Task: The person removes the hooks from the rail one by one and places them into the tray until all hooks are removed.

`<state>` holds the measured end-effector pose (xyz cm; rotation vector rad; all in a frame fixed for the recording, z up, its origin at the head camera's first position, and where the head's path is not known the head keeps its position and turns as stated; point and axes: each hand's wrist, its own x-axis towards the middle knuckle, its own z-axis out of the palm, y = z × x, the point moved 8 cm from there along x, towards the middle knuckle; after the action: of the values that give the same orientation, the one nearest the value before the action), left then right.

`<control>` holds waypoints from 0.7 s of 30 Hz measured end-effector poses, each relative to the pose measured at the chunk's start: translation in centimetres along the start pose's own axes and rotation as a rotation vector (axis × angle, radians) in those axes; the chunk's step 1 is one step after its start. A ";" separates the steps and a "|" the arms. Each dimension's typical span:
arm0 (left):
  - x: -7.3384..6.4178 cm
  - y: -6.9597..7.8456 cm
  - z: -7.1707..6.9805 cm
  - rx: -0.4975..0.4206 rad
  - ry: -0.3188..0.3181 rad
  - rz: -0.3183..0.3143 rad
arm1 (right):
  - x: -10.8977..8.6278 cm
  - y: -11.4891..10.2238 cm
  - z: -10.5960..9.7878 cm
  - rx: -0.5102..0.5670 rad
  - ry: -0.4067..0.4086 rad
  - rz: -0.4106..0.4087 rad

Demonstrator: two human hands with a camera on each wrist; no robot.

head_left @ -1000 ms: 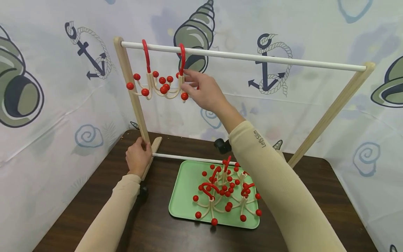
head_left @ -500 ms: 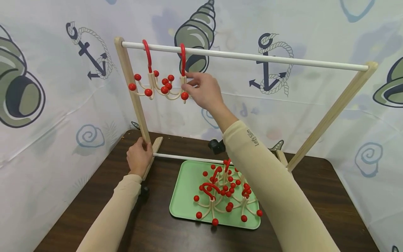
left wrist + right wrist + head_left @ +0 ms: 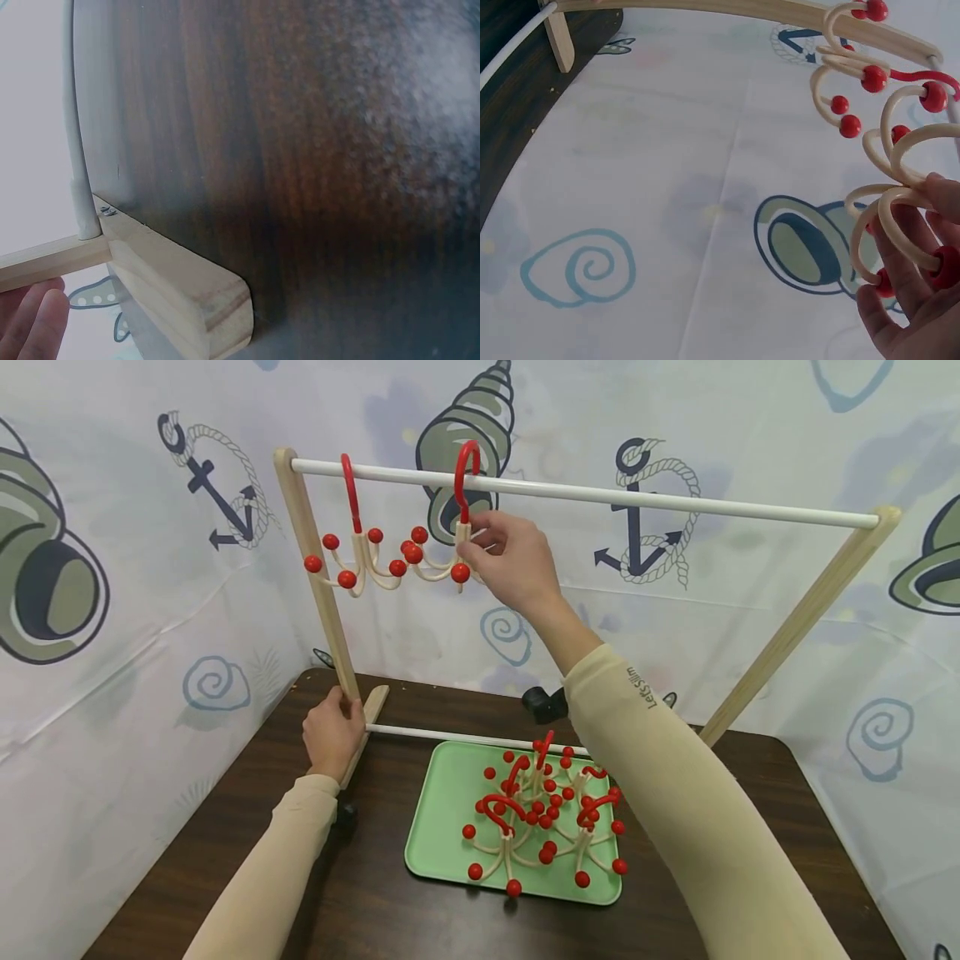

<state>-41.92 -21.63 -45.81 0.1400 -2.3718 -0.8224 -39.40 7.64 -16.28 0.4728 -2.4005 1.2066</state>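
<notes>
My right hand (image 3: 517, 560) pinches the stem of an octopus hanger (image 3: 464, 531), which has a red hook and curved beige arms tipped with red balls. Its hook stands raised over the white rod (image 3: 570, 490), its top above the rod. To the left, a second octopus hanger (image 3: 357, 556) hangs from the same rod. In the right wrist view, my fingers lie among the held hanger's beige arms (image 3: 907, 196). My left hand (image 3: 333, 733) holds the lower part of the stand's left wooden post (image 3: 326, 610); in the left wrist view its fingertips (image 3: 51, 319) show against the wood.
Several more octopus hangers (image 3: 507, 835) stand on a green tray (image 3: 435, 852) on the dark wooden table (image 3: 360, 902). A lower white rod (image 3: 420, 734) crosses behind the tray. The right wooden post (image 3: 795, 635) slants up to the rod's far end.
My right hand has moved right and slightly up with the hanger, lifting its hook off the rod and away from the other hanger. My left hand stays at the post.
</notes>
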 end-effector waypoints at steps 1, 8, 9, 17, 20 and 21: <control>0.0 0.0 0.0 0.000 0.000 -0.001 | -0.1 -0.1 -0.3 -0.002 0.002 -0.002; 0.1 -0.1 0.0 0.002 -0.008 0.005 | -0.5 -0.3 -3.4 -0.028 0.016 0.026; 0.1 -0.1 0.1 0.003 -0.008 0.006 | -0.7 -0.3 -3.9 -0.022 0.020 0.024; 0.2 -0.1 0.1 0.006 0.006 0.008 | -2.8 0.8 -4.9 -0.003 -0.141 0.064; 0.1 -0.1 0.0 0.006 0.008 0.009 | -4.0 2.0 -3.2 -0.025 -0.288 0.078; 0.1 -0.1 0.0 0.005 0.009 0.009 | -4.5 2.5 -2.5 -0.028 -0.329 0.082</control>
<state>-41.96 -21.71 -45.82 0.1347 -2.3649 -0.8104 -36.21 11.58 -18.81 0.6110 -2.7335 1.2062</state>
